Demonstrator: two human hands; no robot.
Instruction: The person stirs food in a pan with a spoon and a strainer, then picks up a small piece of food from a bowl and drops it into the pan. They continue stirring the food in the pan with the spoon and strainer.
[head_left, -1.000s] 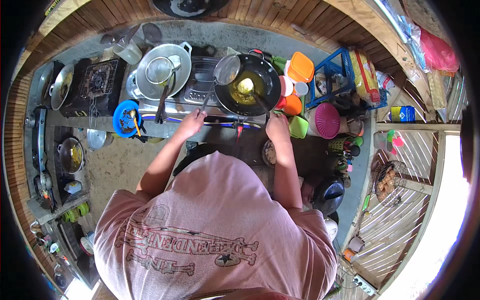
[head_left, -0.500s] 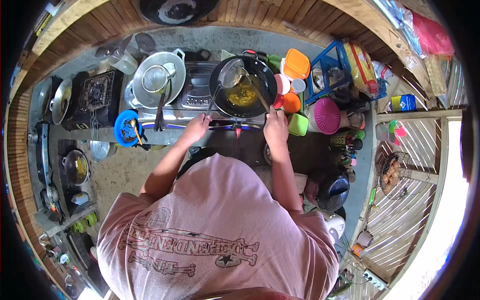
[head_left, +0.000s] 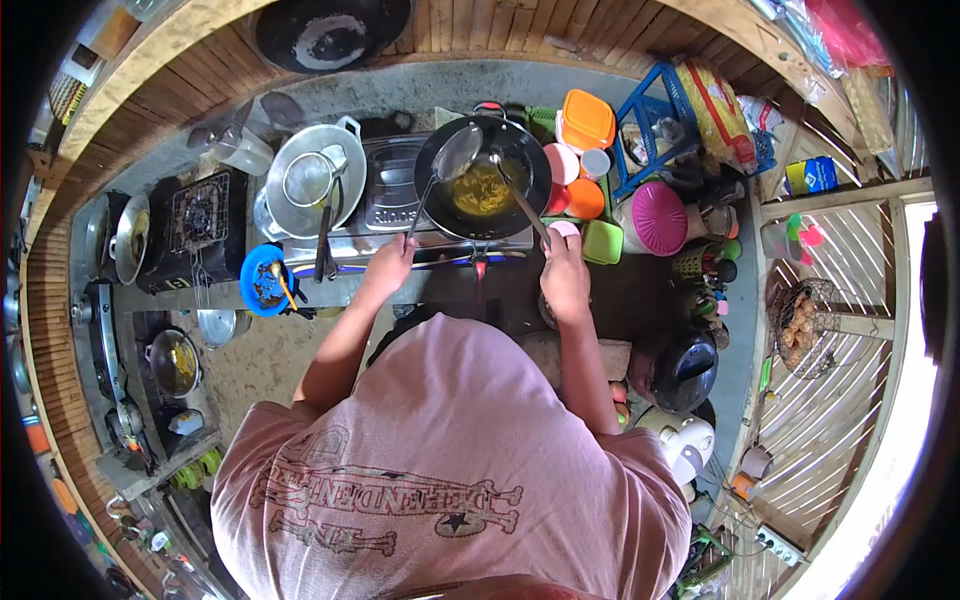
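A black wok with yellow oil in it sits on a gas stove. My left hand grips the long handle of a round skimmer, whose head hovers over the wok's left rim. My right hand holds a long-handled spatula that reaches down into the oil. The pale lump of food seen earlier is no longer visible in the wok; whether it lies in the skimmer I cannot tell.
A lidded silver pot stands left of the wok, a blue bowl with a spoon at the counter's front. Orange, pink and green containers crowd the right side. A second burner sits far left.
The skimmer dipped into the wok and came back up over its left rim. The pale food lump no longer shows in the oil. My right hand drew back slightly with the spatula.
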